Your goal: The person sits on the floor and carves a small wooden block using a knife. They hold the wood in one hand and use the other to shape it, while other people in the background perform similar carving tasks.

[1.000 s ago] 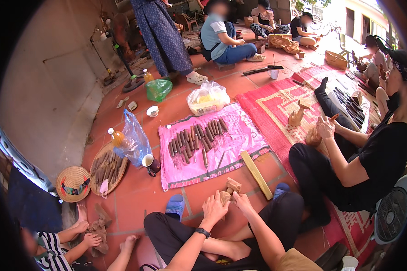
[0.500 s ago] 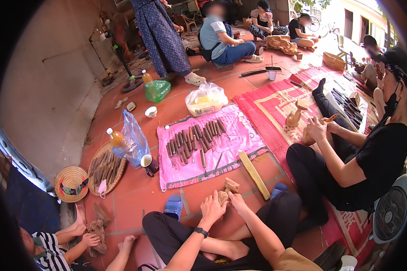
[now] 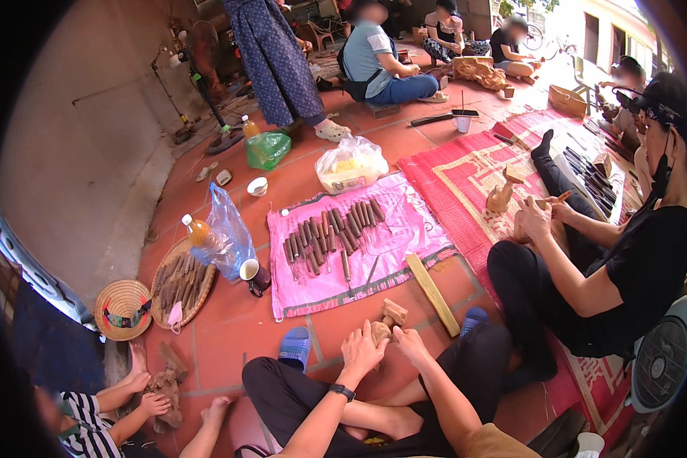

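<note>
In front of my crossed legs, my left hand is closed around a small pale wood carving. A squared block at its top end sticks out beyond the fingers. My right hand is closed just beside the carving's right side. Whatever it holds, if anything, is too small and hidden to make out. Past the carving, a pink cloth sheet bears several carving tools with brown wooden handles. A long yellowish wooden bar lies on the tiles near the cloth's right corner.
At left stand a dark mug, a blue plastic bag, and a woven tray of wood pieces. A child touches a wood carving at lower left. At right a person in black carves beside a fan.
My right hand has drawn slightly away from the carving toward the right. My left hand keeps its hold, and the whole view has shifted slightly.
</note>
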The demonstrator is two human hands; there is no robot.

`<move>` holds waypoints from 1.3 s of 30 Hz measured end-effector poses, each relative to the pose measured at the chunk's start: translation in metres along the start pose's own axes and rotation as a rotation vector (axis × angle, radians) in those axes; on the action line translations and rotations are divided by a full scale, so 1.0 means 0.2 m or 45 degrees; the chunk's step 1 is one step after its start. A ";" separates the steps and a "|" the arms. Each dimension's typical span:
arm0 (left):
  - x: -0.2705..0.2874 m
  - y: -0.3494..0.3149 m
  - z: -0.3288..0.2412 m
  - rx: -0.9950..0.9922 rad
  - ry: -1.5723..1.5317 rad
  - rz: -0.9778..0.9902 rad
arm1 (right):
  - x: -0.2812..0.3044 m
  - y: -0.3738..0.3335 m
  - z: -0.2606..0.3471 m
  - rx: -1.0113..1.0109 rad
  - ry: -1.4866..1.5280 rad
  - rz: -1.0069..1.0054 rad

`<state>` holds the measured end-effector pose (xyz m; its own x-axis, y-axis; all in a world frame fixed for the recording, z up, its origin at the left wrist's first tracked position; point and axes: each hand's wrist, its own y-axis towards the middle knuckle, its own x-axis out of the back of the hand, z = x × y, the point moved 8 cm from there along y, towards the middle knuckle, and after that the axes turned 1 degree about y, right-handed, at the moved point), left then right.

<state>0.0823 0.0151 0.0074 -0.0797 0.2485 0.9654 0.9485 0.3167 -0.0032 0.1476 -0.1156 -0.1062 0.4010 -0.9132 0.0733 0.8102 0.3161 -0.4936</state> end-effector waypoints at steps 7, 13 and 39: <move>-0.01 0.01 0.00 -0.013 -0.006 -0.046 | -0.09 0.05 0.01 0.041 0.141 0.024; -0.01 0.00 0.01 -0.043 0.004 -0.039 | -0.08 0.02 -0.04 0.047 0.224 0.034; -0.02 0.01 -0.01 -0.010 -0.037 -0.013 | -0.09 -0.02 0.02 0.050 0.394 0.095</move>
<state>0.0850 0.0134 0.0031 -0.0978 0.2716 0.9574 0.9499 0.3124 0.0084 0.1396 -0.0999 -0.1030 0.3158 -0.9201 -0.2318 0.8017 0.3894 -0.4534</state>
